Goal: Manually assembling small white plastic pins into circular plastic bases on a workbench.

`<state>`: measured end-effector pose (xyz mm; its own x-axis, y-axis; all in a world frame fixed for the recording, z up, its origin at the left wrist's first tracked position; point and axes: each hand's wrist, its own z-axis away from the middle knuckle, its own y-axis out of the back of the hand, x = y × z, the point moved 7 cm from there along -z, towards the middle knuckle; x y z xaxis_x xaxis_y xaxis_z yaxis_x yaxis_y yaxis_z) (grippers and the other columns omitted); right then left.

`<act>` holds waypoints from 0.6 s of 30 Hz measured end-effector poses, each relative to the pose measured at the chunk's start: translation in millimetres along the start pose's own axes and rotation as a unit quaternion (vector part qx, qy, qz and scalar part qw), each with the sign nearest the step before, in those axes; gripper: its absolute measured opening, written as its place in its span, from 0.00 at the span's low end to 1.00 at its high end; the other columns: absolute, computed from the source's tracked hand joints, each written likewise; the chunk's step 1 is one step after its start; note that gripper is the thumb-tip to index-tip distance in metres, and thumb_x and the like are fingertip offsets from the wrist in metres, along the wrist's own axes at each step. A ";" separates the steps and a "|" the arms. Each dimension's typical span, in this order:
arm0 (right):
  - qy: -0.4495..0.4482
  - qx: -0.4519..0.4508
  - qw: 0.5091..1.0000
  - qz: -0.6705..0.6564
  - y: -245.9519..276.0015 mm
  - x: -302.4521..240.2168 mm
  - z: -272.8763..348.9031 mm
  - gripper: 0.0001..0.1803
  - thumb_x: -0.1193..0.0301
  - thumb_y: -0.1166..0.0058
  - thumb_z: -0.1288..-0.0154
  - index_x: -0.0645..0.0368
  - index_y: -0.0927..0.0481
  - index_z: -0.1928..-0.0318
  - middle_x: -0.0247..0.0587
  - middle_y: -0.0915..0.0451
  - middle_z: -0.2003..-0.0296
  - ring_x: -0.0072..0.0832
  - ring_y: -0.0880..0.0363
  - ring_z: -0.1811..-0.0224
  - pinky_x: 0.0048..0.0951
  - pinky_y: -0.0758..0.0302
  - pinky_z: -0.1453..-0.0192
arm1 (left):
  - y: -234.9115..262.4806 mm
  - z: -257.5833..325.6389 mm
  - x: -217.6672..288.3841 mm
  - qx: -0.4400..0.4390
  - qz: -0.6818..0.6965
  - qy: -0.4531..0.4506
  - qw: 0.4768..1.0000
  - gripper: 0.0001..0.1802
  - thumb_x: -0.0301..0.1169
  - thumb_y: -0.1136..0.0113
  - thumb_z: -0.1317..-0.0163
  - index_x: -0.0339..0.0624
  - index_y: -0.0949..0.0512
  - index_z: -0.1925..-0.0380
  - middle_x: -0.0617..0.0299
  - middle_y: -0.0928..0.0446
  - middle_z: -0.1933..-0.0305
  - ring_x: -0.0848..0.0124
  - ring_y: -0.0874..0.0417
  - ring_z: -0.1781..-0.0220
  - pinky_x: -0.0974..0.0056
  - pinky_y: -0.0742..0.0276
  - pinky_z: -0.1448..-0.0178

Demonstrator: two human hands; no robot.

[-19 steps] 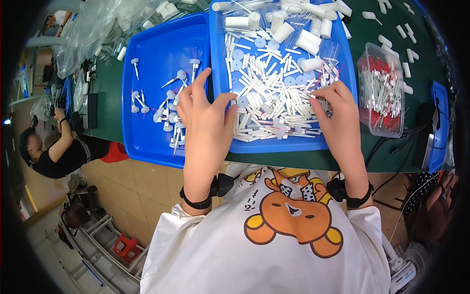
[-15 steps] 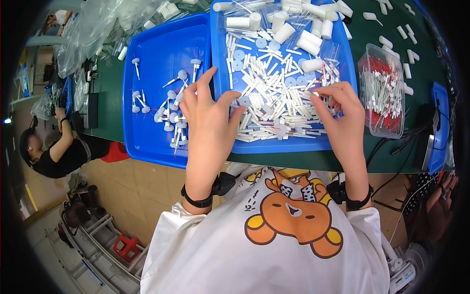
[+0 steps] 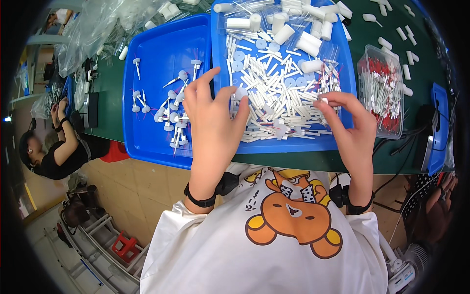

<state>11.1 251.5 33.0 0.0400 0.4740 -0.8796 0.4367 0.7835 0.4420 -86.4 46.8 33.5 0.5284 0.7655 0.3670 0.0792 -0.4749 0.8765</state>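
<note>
My left hand (image 3: 211, 115) is over the left rim of the large blue tray (image 3: 293, 143). Its thumb and forefinger pinch a pale grey round disc (image 3: 241, 93), while the other fingers stretch out. Over the right side of that tray, my right hand (image 3: 353, 120) grips a small white tube (image 3: 324, 100) between thumb and forefinger, mostly covered by the fingertips. Beneath both hands lie many thin white tubes (image 3: 274, 90) and more grey discs (image 3: 261, 44). The second blue tray (image 3: 147, 147), at left, holds several white stems with grey discs and thin red wires (image 3: 172, 117).
Thick white cylinders (image 3: 308, 44) crowd the big tray's far end. A clear box (image 3: 384, 93) of red-and-white wired parts stands at right on the green table (image 3: 274, 160). Plastic bags (image 3: 93, 39) lie far left. Another person (image 3: 58, 147) sits at left. Cables (image 3: 391, 139) run at right.
My right hand has moved slightly right and nearer to me with the white tube. The grey disc now shows between my left thumb and forefinger.
</note>
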 end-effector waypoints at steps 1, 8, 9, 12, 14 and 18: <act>0.023 -0.010 1.000 0.013 -0.8 -4.9 0.9 0.08 0.79 0.36 0.42 0.63 0.18 0.61 0.41 0.18 0.67 0.27 0.20 0.66 0.26 0.26 0.60 | 4.2 0.6 -0.9 0.020 0.026 0.002 0.999 0.11 0.27 0.30 0.48 0.40 0.17 0.64 0.52 0.26 0.42 0.58 0.30 0.44 0.58 0.33 0.41; 0.201 -0.065 0.976 0.056 -6.9 -55.9 11.0 0.12 0.82 0.35 0.49 0.62 0.18 0.61 0.40 0.22 0.71 0.32 0.26 0.73 0.31 0.32 0.68 | -8.2 13.4 8.0 -0.155 0.657 0.194 0.712 0.14 0.31 0.44 0.35 0.32 0.22 0.55 0.59 0.22 0.54 0.76 0.26 0.60 0.71 0.31 0.55; 0.217 -0.070 0.972 0.062 -7.0 -61.0 12.0 0.13 0.82 0.34 0.49 0.63 0.18 0.61 0.40 0.22 0.71 0.33 0.26 0.73 0.32 0.33 0.68 | -11.4 15.6 9.3 -0.181 0.705 0.195 0.658 0.14 0.29 0.46 0.34 0.32 0.22 0.53 0.60 0.21 0.55 0.77 0.25 0.59 0.71 0.30 0.55; 0.241 -0.072 0.965 0.076 -7.1 -66.9 12.6 0.13 0.81 0.33 0.50 0.63 0.18 0.61 0.40 0.24 0.72 0.34 0.26 0.73 0.33 0.34 0.69 | -15.2 17.7 16.2 -0.232 0.759 0.175 0.583 0.15 0.29 0.51 0.31 0.32 0.22 0.51 0.60 0.20 0.54 0.77 0.24 0.59 0.71 0.29 0.54; 0.245 -0.071 0.964 0.078 -6.8 -67.8 12.7 0.14 0.81 0.33 0.50 0.64 0.18 0.61 0.40 0.24 0.72 0.34 0.27 0.73 0.33 0.34 0.70 | -14.9 17.0 19.2 -0.237 0.739 0.175 0.605 0.18 0.33 0.52 0.31 0.29 0.23 0.53 0.58 0.21 0.56 0.76 0.25 0.60 0.70 0.30 0.55; 0.239 -0.071 0.967 0.055 -6.2 -65.8 13.6 0.14 0.81 0.33 0.50 0.65 0.19 0.61 0.40 0.24 0.72 0.35 0.27 0.73 0.33 0.34 0.70 | -12.9 15.4 25.6 -0.232 0.681 0.189 0.668 0.24 0.41 0.53 0.32 0.26 0.23 0.56 0.56 0.23 0.61 0.74 0.27 0.63 0.69 0.32 0.57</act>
<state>17.9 210.0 85.7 -0.3557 0.6625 -0.6593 0.3238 0.7491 0.5780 -60.9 65.9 26.8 -0.4153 -0.1420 0.8985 -0.5747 -0.7247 -0.3802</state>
